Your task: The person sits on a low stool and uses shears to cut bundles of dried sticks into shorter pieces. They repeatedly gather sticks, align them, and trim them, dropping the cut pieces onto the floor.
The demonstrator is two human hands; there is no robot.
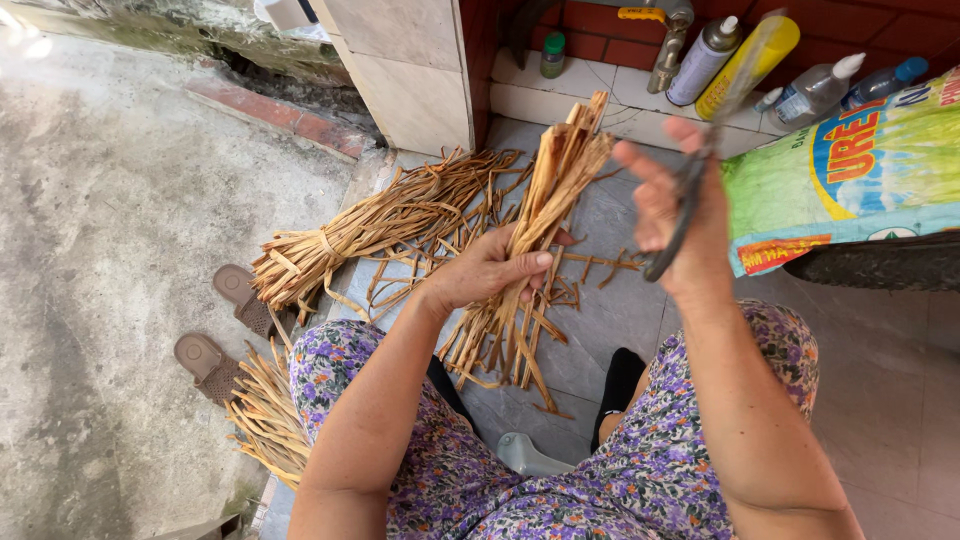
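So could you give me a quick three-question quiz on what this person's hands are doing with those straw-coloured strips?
1. True or false: the left hand grips a bundle of strips around its middle.
2. What does the right hand hold? A) a bottle B) dark scissors C) a sandal
3. Fill in: the tied bundle lying on the floor is on the person's ____ side.

Key: 1 true; 2 B; 3 left.
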